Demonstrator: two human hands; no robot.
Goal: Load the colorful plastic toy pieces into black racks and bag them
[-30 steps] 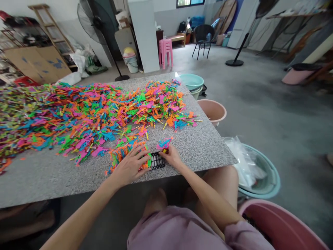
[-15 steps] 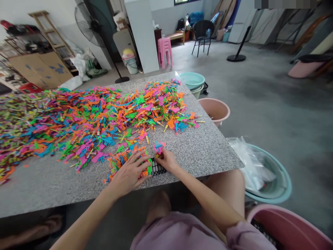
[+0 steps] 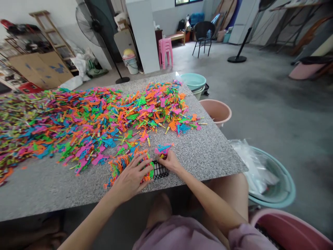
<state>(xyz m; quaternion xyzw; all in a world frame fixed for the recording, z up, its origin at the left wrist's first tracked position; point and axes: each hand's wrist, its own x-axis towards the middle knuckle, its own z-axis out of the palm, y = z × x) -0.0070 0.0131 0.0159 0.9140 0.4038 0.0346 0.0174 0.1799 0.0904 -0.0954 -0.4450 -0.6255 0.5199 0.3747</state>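
My left hand point(image 3: 135, 171) lies with spread fingers over a packed row of colourful plastic toy pieces point(image 3: 120, 166). That row stands in a small black grid tray point(image 3: 160, 171), whose right end shows bare mesh. Just above this end, my right hand point(image 3: 170, 162) is closed on a few pink and blue plastic toy pieces point(image 3: 163, 148) with a yellow stem below. Its fingertips partly cover the stems. Behind both hands spreads a large heap of similar pieces point(image 3: 96, 118) in orange, green, pink and blue, many with yellow tubes.
The speckled stone table point(image 3: 205, 152) ends close to my lap. On the floor to the right stand an orange-pink basin point(image 3: 217, 110), a teal basket point(image 3: 288, 194) with clear plastic bags, and a red-pink tub point(image 3: 291, 225). A teal basin point(image 3: 193, 80) stands beyond the table's far corner.
The pieces in my right hand have swung from upright to lying tilted toward the right. More of the tray's mesh now shows. My left hand stays on the row.
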